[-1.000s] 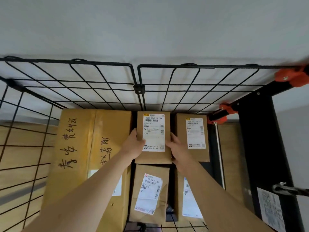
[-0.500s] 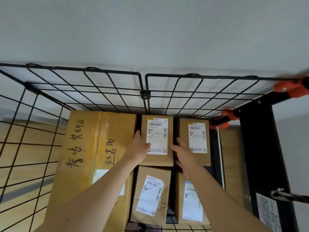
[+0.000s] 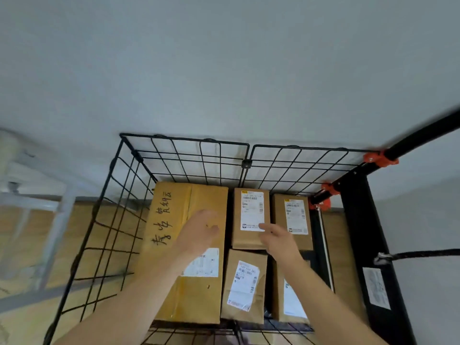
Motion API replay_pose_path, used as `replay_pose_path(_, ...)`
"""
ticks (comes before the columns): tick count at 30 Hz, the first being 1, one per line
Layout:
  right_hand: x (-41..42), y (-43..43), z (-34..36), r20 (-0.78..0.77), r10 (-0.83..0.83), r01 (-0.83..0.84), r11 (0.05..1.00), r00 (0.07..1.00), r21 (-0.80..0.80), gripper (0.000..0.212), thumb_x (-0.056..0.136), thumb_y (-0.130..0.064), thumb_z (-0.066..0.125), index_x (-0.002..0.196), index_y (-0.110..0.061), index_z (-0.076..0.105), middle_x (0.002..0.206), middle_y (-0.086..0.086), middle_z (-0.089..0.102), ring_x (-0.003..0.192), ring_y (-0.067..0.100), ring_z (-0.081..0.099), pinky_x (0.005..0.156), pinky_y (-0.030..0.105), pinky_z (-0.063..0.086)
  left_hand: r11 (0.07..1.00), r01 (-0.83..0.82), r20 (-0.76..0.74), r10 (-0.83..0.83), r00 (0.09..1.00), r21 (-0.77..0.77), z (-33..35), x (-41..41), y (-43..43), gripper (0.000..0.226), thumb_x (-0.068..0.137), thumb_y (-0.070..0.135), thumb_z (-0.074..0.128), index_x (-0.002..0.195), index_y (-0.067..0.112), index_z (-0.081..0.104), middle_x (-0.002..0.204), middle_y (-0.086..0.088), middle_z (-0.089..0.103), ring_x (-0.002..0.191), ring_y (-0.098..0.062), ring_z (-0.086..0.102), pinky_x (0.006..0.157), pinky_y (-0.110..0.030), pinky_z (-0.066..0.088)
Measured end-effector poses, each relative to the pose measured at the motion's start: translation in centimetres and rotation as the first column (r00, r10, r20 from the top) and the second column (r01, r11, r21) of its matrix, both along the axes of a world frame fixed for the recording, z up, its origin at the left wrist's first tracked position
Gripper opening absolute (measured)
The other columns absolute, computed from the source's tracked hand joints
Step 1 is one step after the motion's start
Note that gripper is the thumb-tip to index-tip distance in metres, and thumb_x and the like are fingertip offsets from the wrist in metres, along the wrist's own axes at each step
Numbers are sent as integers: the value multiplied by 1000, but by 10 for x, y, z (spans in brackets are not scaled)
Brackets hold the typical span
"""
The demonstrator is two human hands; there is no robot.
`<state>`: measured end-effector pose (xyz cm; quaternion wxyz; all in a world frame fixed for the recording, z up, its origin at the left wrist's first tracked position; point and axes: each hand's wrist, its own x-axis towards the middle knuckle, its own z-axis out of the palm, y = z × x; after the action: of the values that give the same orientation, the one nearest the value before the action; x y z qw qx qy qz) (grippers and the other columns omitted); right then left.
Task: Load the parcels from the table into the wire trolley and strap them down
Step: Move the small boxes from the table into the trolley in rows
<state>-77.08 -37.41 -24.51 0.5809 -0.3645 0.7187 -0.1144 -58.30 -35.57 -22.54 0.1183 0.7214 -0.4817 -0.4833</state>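
Observation:
Several brown parcels lie inside the black wire trolley (image 3: 184,158). A large box with handwriting (image 3: 169,245) fills its left half. The small labelled parcel (image 3: 250,215) sits at the back middle, with another parcel (image 3: 292,220) to its right and two more, a wrinkled one (image 3: 245,285) and one partly hidden (image 3: 291,302), nearer me. My left hand (image 3: 199,231) hovers open over the large box, holding nothing. My right hand (image 3: 278,239) is open above the small parcel's near right corner, fingers relaxed.
The trolley's black frame post (image 3: 368,245) with orange clamps (image 3: 379,159) stands at the right. A dark strap with a metal hook (image 3: 408,255) stretches in from the right edge. A grey wall lies behind, wooden floor below, and a pale frame (image 3: 37,207) at the left.
Both hands have let go of the small labelled parcel and pulled back toward me; the left one moved left over the large box. My view has pulled back and swung left.

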Motion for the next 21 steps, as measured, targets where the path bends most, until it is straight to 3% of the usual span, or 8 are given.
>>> replay_pose_path(2, 16, 15, 26, -6, 37, -38, 999, 999, -36, 33, 94, -10, 47, 121, -23, 60, 115, -9, 48, 90, 6, 49, 73, 16, 40, 999, 11, 12, -11, 1000, -45, 21, 15, 15, 38, 97, 20, 49, 135, 23, 46, 144, 4, 39, 116, -8, 48, 91, -10, 41)
replay_pose_path(4, 33, 31, 52, -2, 64, -64, 995, 998, -76, 31, 93, -11, 49, 119, -23, 61, 113, -9, 52, 99, 9, 50, 79, 20, 39, 996, 41, 29, -39, 999, -79, 43, 29, 32, 39, 96, 21, 49, 136, 22, 45, 145, 3, 39, 129, -11, 40, 103, -21, 30)
replay_pose_path(7, 59, 58, 87, 26, 57, -53, 989, 998, -138, 24, 91, -13, 54, 110, -24, 63, 106, -4, 63, 93, 7, 58, 67, 14, 43, 982, 120, 71, -111, 991, -144, 77, 51, 57, 43, 96, 20, 50, 138, 20, 42, 145, 3, 39, 134, -12, 36, 110, -26, 27)
replay_pose_path(9, 76, 76, 107, 10, 65, -62, 984, 998, -168, 23, 90, -14, 56, 109, -24, 65, 105, -1, 66, 97, 14, 62, 67, 18, 48, 970, 151, 100, -134, 986, -188, 98, 67, 78, 45, 95, 19, 50, 139, 21, 41, 145, 3, 38, 134, -12, 37, 109, -25, 27)
replay_pose_path(11, 95, 96, 127, 0, 81, -79, 976, 997, -204, 21, 89, -15, 59, 106, -24, 66, 103, 1, 68, 101, 20, 64, 81, 32, 53, 958, 165, 115, -141, 983, -235, 118, 86, 101, 46, 94, 21, 51, 139, 22, 40, 145, 5, 38, 133, -11, 37, 108, -25, 27)
replay_pose_path(13, 115, 116, 148, -1, 110, -107, 966, 994, -237, 18, 88, -14, 59, 98, -27, 66, 99, 0, 69, 98, 21, 64, 87, 38, 52, 946, 160, 120, -131, 984, -280, 136, 105, 122, 47, 94, 24, 52, 139, 24, 40, 145, 6, 39, 132, -9, 38, 107, -25, 29)
replay_pose_path(15, 136, 136, 166, 5, 148, -141, 951, 989, -276, 18, 88, -13, 59, 97, -27, 65, 98, 1, 69, 92, 19, 64, 83, 36, 52, 932, 154, 130, -117, 985, -327, 153, 126, 144, 46, 93, 25, 53, 138, 24, 42, 144, 7, 40, 131, -9, 40, 107, -26, 30)
replay_pose_path(21, 206, 193, 207, 48, 244, -203, 888, 969, -413, 19, 89, -12, 57, 94, -28, 64, 101, 2, 69, 95, 14, 63, 84, 30, 49, 885, 72, 134, -11, 991, -460, 200, 193, 205, 40, 95, 24, 52, 134, 24, 45, 139, 7, 42, 127, -9, 42, 104, -25, 34)
